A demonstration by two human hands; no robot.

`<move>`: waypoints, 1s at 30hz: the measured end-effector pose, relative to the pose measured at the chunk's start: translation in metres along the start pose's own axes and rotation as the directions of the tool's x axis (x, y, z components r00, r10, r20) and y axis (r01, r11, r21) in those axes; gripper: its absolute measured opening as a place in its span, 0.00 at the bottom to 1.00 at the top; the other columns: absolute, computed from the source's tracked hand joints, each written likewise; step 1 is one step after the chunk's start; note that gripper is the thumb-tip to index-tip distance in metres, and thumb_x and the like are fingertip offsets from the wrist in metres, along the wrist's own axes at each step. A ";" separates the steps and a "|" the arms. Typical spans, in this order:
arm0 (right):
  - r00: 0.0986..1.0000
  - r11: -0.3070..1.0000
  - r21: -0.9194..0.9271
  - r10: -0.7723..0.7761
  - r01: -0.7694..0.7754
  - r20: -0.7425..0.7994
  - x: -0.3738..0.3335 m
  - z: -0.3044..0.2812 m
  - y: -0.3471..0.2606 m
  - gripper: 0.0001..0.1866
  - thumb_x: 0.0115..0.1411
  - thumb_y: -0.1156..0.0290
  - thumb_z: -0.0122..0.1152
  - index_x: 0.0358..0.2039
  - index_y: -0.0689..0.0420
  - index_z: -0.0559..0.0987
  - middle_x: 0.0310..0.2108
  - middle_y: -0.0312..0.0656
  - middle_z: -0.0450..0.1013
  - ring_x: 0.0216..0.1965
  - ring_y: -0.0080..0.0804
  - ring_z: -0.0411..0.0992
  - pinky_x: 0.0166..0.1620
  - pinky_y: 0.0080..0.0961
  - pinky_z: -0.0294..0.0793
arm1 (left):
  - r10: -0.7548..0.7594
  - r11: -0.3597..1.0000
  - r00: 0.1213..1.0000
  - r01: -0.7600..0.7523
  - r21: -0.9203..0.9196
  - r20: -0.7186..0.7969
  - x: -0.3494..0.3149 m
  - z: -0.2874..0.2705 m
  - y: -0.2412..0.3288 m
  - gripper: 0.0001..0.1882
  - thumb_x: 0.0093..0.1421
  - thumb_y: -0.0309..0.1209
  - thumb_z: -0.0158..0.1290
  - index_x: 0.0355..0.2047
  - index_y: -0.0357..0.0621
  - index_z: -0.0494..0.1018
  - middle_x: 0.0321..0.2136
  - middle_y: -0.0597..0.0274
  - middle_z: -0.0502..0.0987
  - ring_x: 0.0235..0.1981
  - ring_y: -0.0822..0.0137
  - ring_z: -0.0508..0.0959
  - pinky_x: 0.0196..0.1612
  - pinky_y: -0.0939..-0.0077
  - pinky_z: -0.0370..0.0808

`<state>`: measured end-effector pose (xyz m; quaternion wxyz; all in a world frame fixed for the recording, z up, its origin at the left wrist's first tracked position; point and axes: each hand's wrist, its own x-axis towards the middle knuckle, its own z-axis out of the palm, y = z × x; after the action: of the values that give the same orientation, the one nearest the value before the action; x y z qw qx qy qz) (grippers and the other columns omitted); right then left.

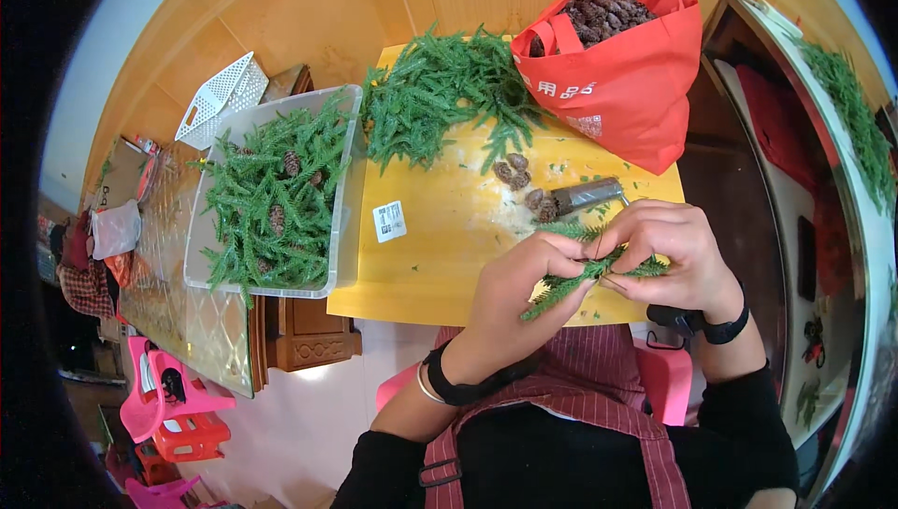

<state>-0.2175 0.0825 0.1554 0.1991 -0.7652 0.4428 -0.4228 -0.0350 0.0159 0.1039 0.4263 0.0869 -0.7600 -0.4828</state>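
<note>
In front of my body, both hands work on one green artificial pine sprig (552,296). My left hand (513,286) pinches its left part with thumb and forefinger. My right hand (672,245) has its fingers closed on the middle, close against the left fingertips. A thin brown strand shows between the fingers; its far end is hidden. Just beyond the hands lies a dark grey cylinder (591,195) with a few small brown pine cones (513,172) at its left.
A yellow table (421,266) carries a heap of green sprigs (440,88) and a red bag (617,88) full of pine cones. At left, a clear plastic bin (348,219) holds sprigs with cones. A white label (389,221) lies on the table. Pink stools (168,387) stand lower left.
</note>
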 end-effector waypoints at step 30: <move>0.957 0.975 -0.018 0.215 -0.222 -0.194 0.001 0.013 -0.017 0.08 0.43 0.78 0.65 0.22 0.62 0.73 0.25 0.42 0.71 0.30 0.33 0.72 0.34 0.24 0.70 | 0.231 0.934 0.957 -0.168 0.315 -0.174 0.008 0.012 0.007 0.13 0.41 0.19 0.61 0.24 0.40 0.68 0.30 0.54 0.76 0.30 0.59 0.76 0.34 0.72 0.72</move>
<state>-0.1981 0.0902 0.1603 0.1862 -0.6714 0.5498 -0.4608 -0.0468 0.0227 0.1123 0.5325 0.1217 -0.7800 -0.3054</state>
